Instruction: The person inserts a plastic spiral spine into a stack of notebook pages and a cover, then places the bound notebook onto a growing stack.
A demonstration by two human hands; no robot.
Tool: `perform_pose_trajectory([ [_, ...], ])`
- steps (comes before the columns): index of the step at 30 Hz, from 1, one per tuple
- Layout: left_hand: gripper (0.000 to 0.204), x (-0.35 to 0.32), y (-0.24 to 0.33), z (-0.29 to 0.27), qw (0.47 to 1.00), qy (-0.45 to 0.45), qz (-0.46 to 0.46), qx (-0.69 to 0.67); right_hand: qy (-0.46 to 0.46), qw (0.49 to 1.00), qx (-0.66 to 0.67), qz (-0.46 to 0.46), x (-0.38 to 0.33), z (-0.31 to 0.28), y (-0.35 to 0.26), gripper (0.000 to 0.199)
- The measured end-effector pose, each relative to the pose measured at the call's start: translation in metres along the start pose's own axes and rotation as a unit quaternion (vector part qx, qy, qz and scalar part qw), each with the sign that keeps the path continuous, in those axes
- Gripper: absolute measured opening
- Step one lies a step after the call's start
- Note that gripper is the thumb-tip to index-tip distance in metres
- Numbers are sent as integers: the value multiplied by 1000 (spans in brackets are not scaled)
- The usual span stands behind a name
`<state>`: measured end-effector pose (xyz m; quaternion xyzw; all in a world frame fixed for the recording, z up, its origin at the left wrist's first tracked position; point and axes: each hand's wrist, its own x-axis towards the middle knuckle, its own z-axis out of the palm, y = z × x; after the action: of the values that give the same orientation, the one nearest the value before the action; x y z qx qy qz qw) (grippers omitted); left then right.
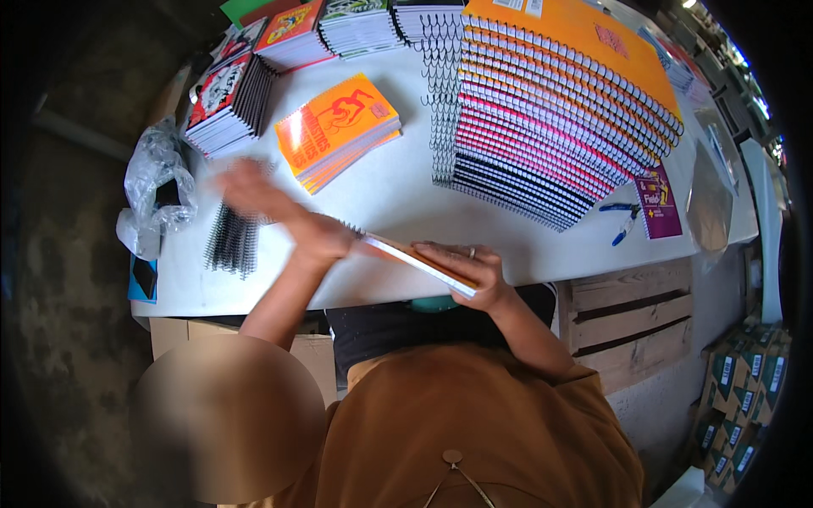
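R hand (464,269) grips R end of orange-covered, white-edged book (419,266). L hand (284,212) blurred nr L end; can't tell if open.

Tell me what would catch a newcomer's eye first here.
Most likely the big stack of spiral-bound books at the back right of the white table, topped by an orange cover. Next, the smaller pile of bright orange booklets left of it. Then, near the front edge, the right hand gripping a book, with the left hand blurred beside it.
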<state>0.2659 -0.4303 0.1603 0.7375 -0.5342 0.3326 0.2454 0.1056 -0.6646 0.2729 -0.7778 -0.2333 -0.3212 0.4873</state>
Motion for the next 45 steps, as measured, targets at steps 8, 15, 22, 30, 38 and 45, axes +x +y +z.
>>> perform_pose_trajectory([
  [8, 109, 154, 45, -44, 978, 185, 65, 74, 7, 1000, -8, -1, -5, -6, 10, 39],
  [15, 98, 108, 76, -37, 967, 100, 186, 141, 29, 997, -75, 5, -13, -5, 9, 38],
  [22, 99, 88, 94, -12, 987, 47, 147, -51, 73, 996, -55, 19, -5, -1, 13, 40],
  [30, 102, 78, 105, -2, 982, -51, 88, -161, 101, 991, 27, 80, -6, 6, 17, 48],
  [38, 72, 118, 114, -15, 991, 4, 43, -123, 67, 991, -20, 111, -4, 8, 12, 49],
  [45, 95, 159, 99, -15, 983, 87, 158, 41, 25, 996, 2, 88, 1, 9, 11, 47],
])
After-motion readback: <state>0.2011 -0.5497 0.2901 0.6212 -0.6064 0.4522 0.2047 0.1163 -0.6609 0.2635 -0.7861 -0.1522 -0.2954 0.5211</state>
